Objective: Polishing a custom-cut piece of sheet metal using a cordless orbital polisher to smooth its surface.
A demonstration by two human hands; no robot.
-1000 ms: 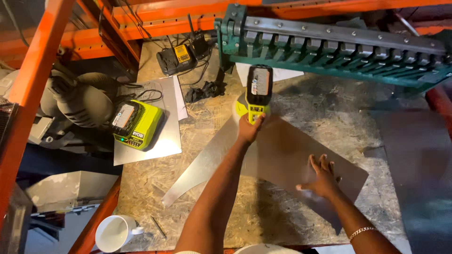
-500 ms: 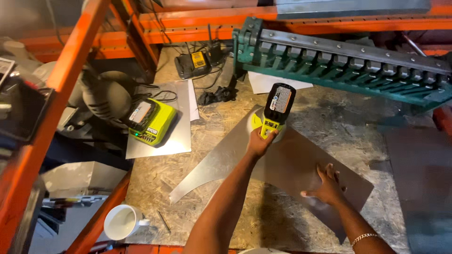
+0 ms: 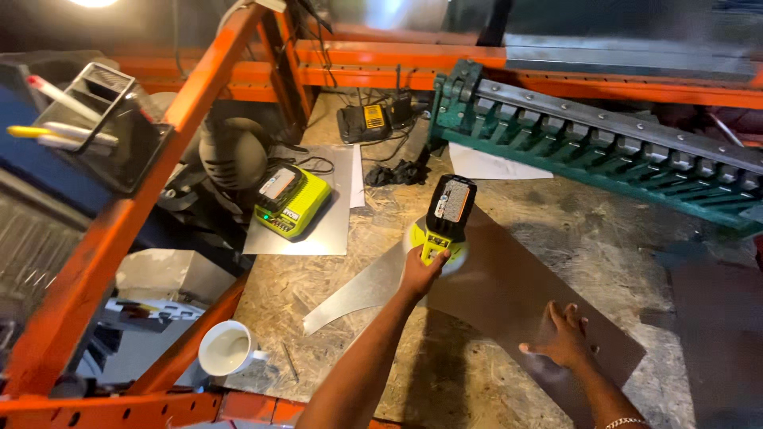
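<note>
My left hand [image 3: 420, 272] grips the handle of a yellow-green cordless power tool [image 3: 445, 218] with a black battery on top. The tool stands on the left edge of a flat grey metal sheet [image 3: 509, 294] on the chipboard bench [image 3: 445, 381]. My right hand [image 3: 560, 338] lies flat on the sheet's near right part, fingers spread. A curved strip of metal [image 3: 358, 290] runs off to the left of the tool.
A long green metal bending machine [image 3: 604, 143] crosses the back of the bench. A yellow-green battery charger [image 3: 292, 202] sits on a smaller sheet [image 3: 326, 230] at left, with a black charger [image 3: 364, 123] behind. A white cup [image 3: 225, 349] stands near the orange rack upright [image 3: 151, 199].
The view has shifted, so the bench sits further right in the picture. Both hands keep their places: left on the tool, right flat on the sheet.
</note>
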